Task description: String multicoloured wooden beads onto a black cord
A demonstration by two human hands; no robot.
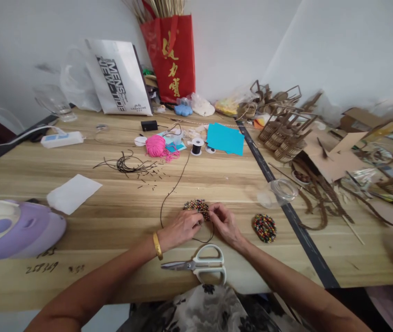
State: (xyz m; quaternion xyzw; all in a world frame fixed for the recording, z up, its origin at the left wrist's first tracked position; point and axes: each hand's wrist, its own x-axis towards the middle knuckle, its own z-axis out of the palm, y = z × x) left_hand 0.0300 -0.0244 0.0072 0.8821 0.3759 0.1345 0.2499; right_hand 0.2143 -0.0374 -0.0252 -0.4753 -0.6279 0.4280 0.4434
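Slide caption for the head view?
Left hand and right hand at a cluster of multicoloured beads, scissors lying nearer the wearer.

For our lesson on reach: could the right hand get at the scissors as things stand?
Probably yes: the scissors lie close to the right hand, with nothing on top of them. It is busy at the beads, though, and a black cord loops nearby.

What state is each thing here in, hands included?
Left hand: curled over the beads
Right hand: bent beside the beads, grip unclear
Beads: bunched in a cluster
Scissors: lying flat, blades apparently closed
Thread spool: standing upright
Bead ring: lying flat
Pink yarn: balled, partly loose
Black cords: loose, tangled
Red bag: upright, stuffed with dry stalks
Glass mug: upright
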